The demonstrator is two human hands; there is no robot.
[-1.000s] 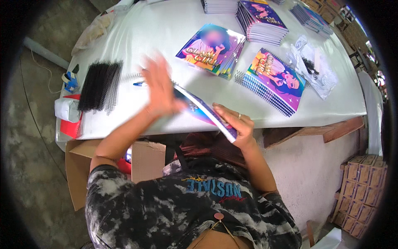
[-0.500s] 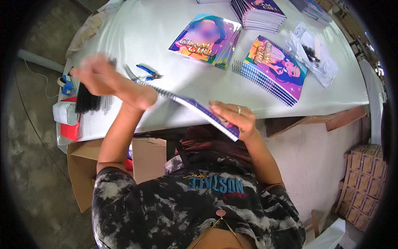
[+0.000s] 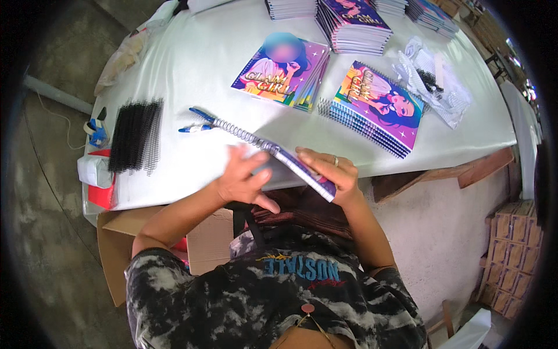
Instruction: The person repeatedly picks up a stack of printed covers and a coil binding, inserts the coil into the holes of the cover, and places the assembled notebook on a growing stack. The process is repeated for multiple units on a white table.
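1. Where the white table (image 3: 192,64) fills the upper part of the view, it carries stacks of colourful notebooks along its far edge, the tallest stack (image 3: 353,23) near the middle.
2. Two fanned piles of notebook covers lie nearer the person: one pile (image 3: 282,71) at centre and another pile (image 3: 378,107) to its right.
3. A bundle of black spiral coils (image 3: 135,135) lies at the table's left end, well apart from the hands.
4. A clear plastic bag (image 3: 433,75) lies at the right, beside the right pile.
5. At the table's near edge, the spiral-bound notebook (image 3: 302,168) is held tilted between both hands; its long axis runs from the upper left down to the lower right, and its metal spiral sticks out toward the upper left.
6. The left hand (image 3: 244,180) presses against the notebook's left face, fingers spread and curled about it.
7. The right hand (image 3: 331,174) grips the notebook's lower right end, fingers closed over its edge.
8. Blue-handled pliers (image 3: 197,120) lie on the table just beyond the spiral's tip.
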